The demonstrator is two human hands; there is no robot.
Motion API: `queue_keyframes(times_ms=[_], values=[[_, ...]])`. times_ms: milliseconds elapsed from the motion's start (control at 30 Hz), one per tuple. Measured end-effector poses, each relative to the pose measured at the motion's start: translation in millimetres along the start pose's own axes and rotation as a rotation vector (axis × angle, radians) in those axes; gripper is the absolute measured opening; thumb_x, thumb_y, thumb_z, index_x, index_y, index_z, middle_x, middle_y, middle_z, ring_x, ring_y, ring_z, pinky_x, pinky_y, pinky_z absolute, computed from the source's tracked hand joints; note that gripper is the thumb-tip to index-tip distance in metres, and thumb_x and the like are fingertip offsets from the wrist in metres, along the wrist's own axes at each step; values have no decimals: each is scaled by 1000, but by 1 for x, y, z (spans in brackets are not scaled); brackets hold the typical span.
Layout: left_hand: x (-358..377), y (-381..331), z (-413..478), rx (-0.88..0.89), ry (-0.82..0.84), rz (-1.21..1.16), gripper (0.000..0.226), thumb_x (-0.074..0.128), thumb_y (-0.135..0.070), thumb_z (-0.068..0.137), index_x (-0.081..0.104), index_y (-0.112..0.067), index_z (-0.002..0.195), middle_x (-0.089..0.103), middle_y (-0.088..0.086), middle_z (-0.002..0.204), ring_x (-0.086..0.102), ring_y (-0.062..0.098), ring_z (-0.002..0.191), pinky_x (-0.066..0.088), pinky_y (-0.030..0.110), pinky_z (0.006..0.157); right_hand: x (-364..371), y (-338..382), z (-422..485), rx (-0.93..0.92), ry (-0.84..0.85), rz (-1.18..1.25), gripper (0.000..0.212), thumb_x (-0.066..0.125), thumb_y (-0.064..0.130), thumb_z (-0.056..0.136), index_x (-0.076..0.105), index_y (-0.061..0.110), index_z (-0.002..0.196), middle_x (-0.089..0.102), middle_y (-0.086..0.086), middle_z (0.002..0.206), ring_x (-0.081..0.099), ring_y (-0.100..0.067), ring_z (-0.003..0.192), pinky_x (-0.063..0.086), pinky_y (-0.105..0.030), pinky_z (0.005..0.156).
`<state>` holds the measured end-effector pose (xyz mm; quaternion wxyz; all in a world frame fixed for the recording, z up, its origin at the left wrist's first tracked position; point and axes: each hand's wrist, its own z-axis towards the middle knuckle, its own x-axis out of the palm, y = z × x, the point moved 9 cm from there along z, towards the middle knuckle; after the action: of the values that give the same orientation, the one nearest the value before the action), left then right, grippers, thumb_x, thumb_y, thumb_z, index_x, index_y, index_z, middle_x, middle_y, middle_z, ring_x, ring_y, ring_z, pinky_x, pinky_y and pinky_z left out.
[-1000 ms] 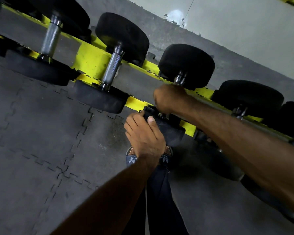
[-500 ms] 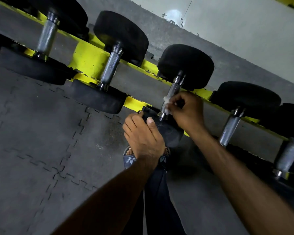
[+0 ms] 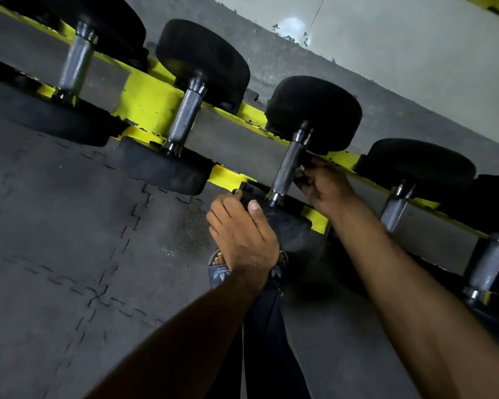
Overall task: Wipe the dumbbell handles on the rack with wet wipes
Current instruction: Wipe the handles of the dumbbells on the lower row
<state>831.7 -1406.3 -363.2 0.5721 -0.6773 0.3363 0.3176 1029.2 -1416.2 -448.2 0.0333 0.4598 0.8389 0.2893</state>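
Since 0.5 s ago my right hand (image 3: 326,185) has slid off the front of the handle (image 3: 287,165) to its right side, up near the far weight head (image 3: 314,113). Fingers curled, pinching a small whitish wipe (image 3: 301,169) against the knurled steel; wipe mostly hidden. Handle belongs to the 3rd dumbbell from left, lying across the yellow rack (image 3: 150,105), far head toward the wall. Left hand (image 3: 242,234) closed over the near weight head (image 3: 283,223), thumb on top, fingers wrapped round its edge. Neighbouring dumbbell (image 3: 185,116) sits to the left, untouched; more to the right. Below: grey interlocking floor mat (image 3: 55,240), a sandalled foot (image 3: 221,269), dark trouser leg.
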Motion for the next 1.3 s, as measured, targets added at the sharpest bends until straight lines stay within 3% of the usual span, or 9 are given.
queue_keyframes(times_ms=[200,400,533,700,800,900,967,1133,1300], values=[[0,1,0,-5,-1,-1,43,22,-40,102,50,-8,111,47,10,112,43,24,100,40,42,85,-16,-19,-17,100,32,-271,26,55,-20,83,67,3,90,68,-1,61,60,-13,56,54,-24,59],[2,2,0,-2,11,2,45,21,-40,102,50,-8,112,46,10,112,43,23,100,40,42,85,-11,17,-8,-195,-139,51,30,61,-20,80,66,8,90,72,-1,76,68,-10,70,56,-27,69],[1,1,0,-3,9,-6,46,21,-40,102,50,-7,112,47,11,113,44,25,100,40,43,86,2,36,-53,-696,-86,-671,19,78,0,76,76,11,91,75,1,94,71,-10,88,58,-32,82],[-1,0,-1,9,-18,-28,39,25,-37,102,51,-8,111,48,11,113,45,26,99,40,43,85,53,57,-71,-1123,66,-1383,34,59,3,84,73,18,112,66,6,120,64,-17,107,54,-33,83],[-1,-1,-1,10,-21,-25,39,26,-37,102,50,-8,110,49,11,112,45,26,99,40,42,85,74,60,-59,-1042,-5,-1738,22,60,6,81,67,19,97,65,5,115,64,-24,104,48,-31,68],[0,0,0,-1,-5,-20,42,24,-40,102,50,-8,111,48,12,114,45,26,100,41,45,86,91,36,-51,-883,227,-1920,4,59,15,83,60,17,81,67,0,94,65,-30,90,40,-28,60],[0,0,-1,-3,-2,-22,44,23,-40,102,50,-7,112,49,12,115,45,27,100,41,46,86,97,33,-50,-786,317,-1913,7,59,19,83,65,16,84,69,-4,90,66,-30,89,47,-29,66],[-2,-1,-1,3,-7,-20,42,23,-40,102,50,-10,113,48,10,115,44,25,100,40,43,86,112,66,-48,-839,15,-2060,15,59,6,86,69,11,96,69,-15,97,66,-39,97,53,-39,79],[-2,-1,-1,2,-14,-24,43,23,-40,102,51,-8,112,49,11,115,45,27,99,39,44,85,124,22,-50,-641,328,-2252,17,59,18,89,67,17,104,66,-10,110,63,-33,105,45,-33,76]])
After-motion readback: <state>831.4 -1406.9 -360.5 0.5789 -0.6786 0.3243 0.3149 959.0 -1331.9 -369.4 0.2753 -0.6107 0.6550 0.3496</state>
